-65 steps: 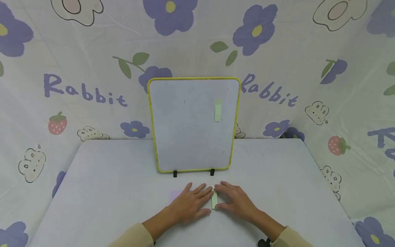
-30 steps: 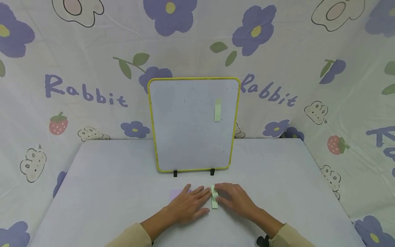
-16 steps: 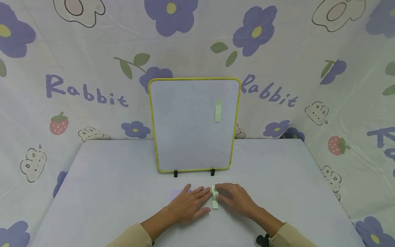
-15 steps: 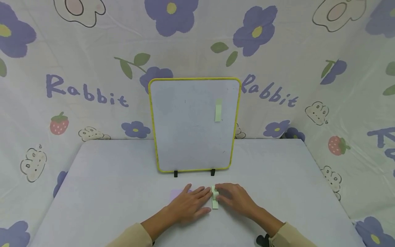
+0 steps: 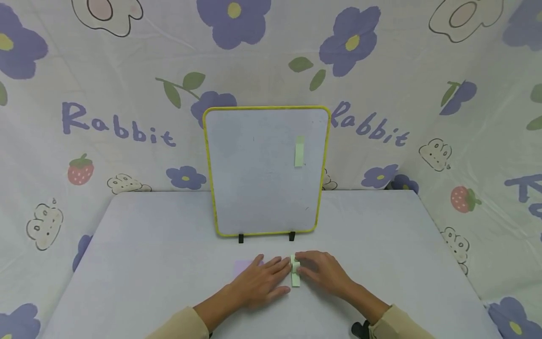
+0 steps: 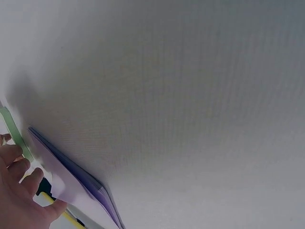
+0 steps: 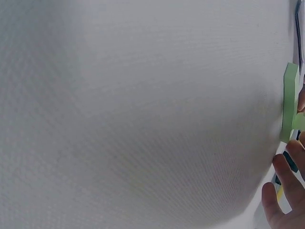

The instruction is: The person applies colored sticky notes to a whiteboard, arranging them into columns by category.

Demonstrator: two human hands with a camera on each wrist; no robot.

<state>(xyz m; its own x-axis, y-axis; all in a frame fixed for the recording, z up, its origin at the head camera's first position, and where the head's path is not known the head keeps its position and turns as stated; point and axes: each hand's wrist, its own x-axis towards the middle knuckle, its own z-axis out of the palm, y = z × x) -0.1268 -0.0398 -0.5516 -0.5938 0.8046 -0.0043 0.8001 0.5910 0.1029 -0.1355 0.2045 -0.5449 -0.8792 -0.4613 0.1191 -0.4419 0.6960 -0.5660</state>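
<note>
A narrow pad of pale green sticky notes lies on the table between the two hands. My left hand rests palm down with straight, spread fingers, its fingertips at the pad's left edge. It partly covers a purple sticky note pad, whose thickness shows in the left wrist view. My right hand reaches in from the right and pinches a top green sticky note between thumb and finger. That note bends up in a curl from the pad. In the right wrist view the green pad shows at the right edge.
Behind the hands stands a whiteboard with a yellow frame, on black feet. One green sticky note is stuck at its upper right. The white table meets a patterned cloth backdrop.
The top green note, flat 2.2 seconds ago, now curls up in my right hand. The right thumb has moved up along the pad. My left hand has barely moved.
</note>
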